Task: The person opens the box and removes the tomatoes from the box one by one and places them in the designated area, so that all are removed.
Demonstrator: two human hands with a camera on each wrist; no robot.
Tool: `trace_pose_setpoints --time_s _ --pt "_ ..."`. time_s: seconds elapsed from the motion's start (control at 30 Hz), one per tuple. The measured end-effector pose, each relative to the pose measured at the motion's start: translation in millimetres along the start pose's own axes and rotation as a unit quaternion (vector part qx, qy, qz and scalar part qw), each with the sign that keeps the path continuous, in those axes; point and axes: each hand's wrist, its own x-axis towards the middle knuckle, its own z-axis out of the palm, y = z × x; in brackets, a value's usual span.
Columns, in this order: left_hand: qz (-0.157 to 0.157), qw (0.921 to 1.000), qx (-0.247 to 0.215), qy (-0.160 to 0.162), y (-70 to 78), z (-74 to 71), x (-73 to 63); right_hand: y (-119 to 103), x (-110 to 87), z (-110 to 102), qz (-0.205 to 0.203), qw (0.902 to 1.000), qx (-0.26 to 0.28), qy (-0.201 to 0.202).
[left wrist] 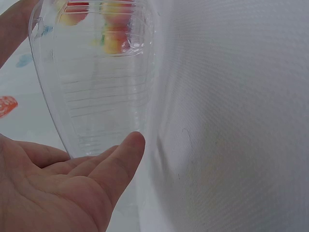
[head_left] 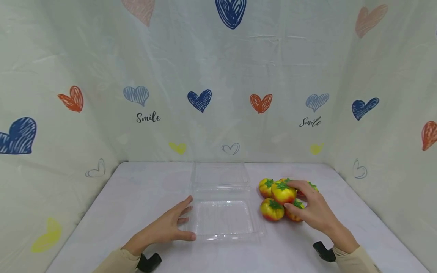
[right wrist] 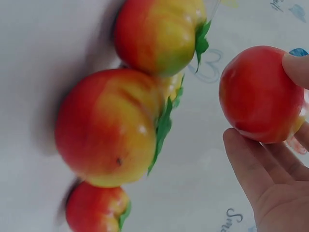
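My right hand (head_left: 317, 210) grips a red-and-yellow tomato (head_left: 283, 192) with a green leafy top, thumb on one side and fingers on the other. In the right wrist view this held tomato (right wrist: 258, 94) is raised off the table, apart from the tomatoes beside it. Several similar tomatoes (head_left: 272, 209) are clustered under and around that hand. A clear plastic clamshell box (head_left: 223, 218) lies opened in the middle, its lid (head_left: 220, 175) folded back away from me. My left hand (head_left: 167, 226) is at the box's left side, fingers spread and fingertips right at the edge.
A white cloth covers the table (head_left: 136, 193). Behind and on both sides hangs a pale curtain (head_left: 228, 68) printed with hearts and "Smile". Black wrist straps (head_left: 149, 262) sit at both cuffs. The tomato pile stands just right of the box.
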Motion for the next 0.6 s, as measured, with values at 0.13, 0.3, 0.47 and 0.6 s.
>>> trace_pose_setpoints --time_s 0.13,0.3,0.47,0.6 --pt "-0.002 1.0 0.004 0.002 -0.6 0.2 0.1 10 -6.5 -5 0.0 0.9997 -0.014 0.022" --pt "0.0 0.9999 0.01 0.004 -0.9 0.2 -0.2 21 -15.8 -14 0.013 0.9988 -0.019 0.042" --pt "0.001 0.9999 0.01 0.004 -0.1 -0.2 -0.5 32 -25.8 -23 0.034 0.9977 -0.028 0.051" --pt "0.001 1.0 0.01 0.002 -0.1 -0.1 -0.4 42 -35.0 -29 0.062 0.9956 -0.042 0.057"
